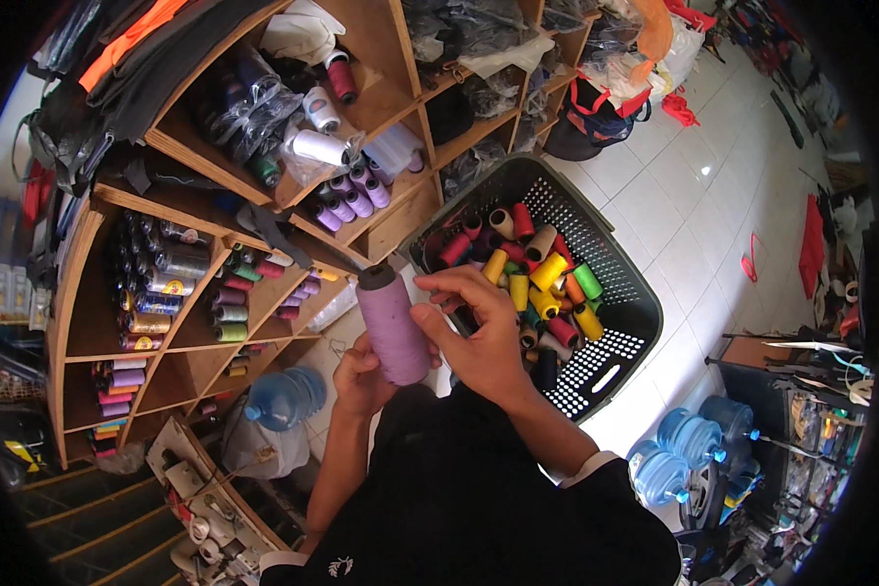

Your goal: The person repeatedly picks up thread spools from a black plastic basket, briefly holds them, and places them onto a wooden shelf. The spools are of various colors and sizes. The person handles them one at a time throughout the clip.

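Observation:
A large cone of lilac thread (393,327) with a dark core top stands nearly upright in front of my body. My left hand (358,376) is wrapped round its lower part. Close to the cone's right side is my right hand (479,337), thumb and index finger apart and pointing at the thread; whether they touch it or a loose strand is unclear. Beyond my right hand, a dark green plastic basket (635,293) holds a heap of thread spools (547,273) in yellow, red, green, orange and dark colours.
A wooden shelf (171,366) on the left stores many spools, with lilac cones (352,200) in one compartment. Blue water jugs (285,398) stand below it, and more jugs (689,439) at the right. Bags (596,117) lie behind the basket on the tiled floor (703,234).

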Action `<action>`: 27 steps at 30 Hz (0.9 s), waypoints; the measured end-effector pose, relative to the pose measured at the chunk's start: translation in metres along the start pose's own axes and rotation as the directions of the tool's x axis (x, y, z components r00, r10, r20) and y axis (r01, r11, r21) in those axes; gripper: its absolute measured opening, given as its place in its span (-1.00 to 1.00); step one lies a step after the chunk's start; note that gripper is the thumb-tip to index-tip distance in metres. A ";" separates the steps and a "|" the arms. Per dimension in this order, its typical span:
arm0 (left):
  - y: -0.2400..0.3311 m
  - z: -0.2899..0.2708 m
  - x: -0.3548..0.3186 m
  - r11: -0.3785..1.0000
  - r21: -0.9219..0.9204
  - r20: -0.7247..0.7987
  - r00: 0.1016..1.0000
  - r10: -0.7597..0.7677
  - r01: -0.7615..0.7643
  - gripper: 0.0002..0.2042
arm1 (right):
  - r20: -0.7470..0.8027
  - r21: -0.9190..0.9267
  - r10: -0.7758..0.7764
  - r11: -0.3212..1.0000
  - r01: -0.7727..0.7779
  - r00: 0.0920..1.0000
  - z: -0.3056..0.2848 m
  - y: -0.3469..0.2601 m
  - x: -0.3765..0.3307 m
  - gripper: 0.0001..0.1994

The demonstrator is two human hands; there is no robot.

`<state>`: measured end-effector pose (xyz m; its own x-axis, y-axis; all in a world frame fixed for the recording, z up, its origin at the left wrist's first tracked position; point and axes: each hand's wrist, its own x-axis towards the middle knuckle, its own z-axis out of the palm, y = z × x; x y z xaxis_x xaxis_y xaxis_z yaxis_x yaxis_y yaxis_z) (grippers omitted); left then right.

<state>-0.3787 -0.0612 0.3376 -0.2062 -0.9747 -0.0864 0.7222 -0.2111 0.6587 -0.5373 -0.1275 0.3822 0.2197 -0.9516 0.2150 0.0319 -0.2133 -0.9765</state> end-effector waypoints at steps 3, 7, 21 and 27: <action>-0.002 0.000 -0.004 0.999 0.048 -0.070 0.997 0.020 -0.017 -0.32 | -0.066 -0.073 -0.082 0.994 0.077 0.994 0.004 -0.002 -0.003 -0.81; -0.003 0.004 -0.005 0.981 0.195 -0.116 0.993 0.004 0.019 -0.29 | -0.113 -0.042 -0.129 0.991 0.125 0.985 0.006 0.000 -0.003 -0.86; -0.006 0.003 0.008 0.988 0.157 -0.166 0.986 0.033 -0.007 -0.36 | -0.168 -0.292 -0.053 0.956 0.001 0.984 -0.049 0.059 0.000 -0.86; -0.006 0.007 0.012 0.979 0.151 -0.329 0.927 0.179 -0.135 -0.43 | 0.010 -0.323 -0.052 0.945 0.053 0.999 -0.041 0.019 -0.021 -0.80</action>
<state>-0.3900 -0.0708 0.3378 0.1547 -0.9658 -0.2081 0.6354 -0.0641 0.7695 -0.5808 -0.1208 0.3603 0.2274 -0.9368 0.2658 -0.2731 -0.3234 -0.9060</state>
